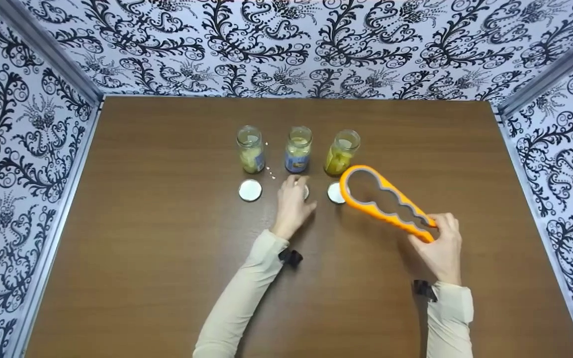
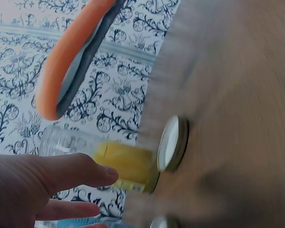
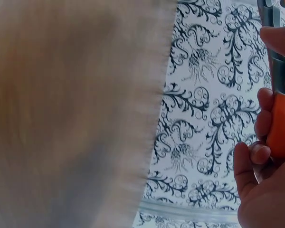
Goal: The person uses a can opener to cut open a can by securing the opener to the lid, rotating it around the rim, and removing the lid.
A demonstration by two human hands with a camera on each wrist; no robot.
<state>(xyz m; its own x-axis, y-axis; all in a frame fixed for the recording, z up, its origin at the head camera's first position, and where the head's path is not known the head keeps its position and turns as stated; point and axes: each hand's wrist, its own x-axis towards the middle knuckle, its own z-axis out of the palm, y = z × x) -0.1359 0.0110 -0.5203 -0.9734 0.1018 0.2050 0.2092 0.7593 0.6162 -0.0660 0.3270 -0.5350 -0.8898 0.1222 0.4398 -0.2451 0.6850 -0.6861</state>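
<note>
My right hand (image 1: 443, 248) grips the narrow end of an orange jar opener (image 1: 378, 214) with a scalloped grey lining, held out above the table's right half. The opener's round end is beside a jar with yellow contents (image 1: 339, 159) and partly covers its white lid (image 1: 335, 193). Over the middle lid (image 1: 306, 192) hovers my left hand (image 1: 292, 204), hiding most of it; whether the fingertips touch it I cannot tell. In the left wrist view, thumb and fingers are extended, nothing between them. Behind this hand stands the middle jar (image 1: 297, 154), lidless, with a blue label.
To the left stands another open jar (image 1: 251, 156) with pale contents, its lid (image 1: 250, 190) lying in front. Small white crumbs (image 1: 272, 175) lie between the left and middle jars. Patterned walls (image 1: 286, 49) border the brown table (image 1: 142, 223) at the back and sides.
</note>
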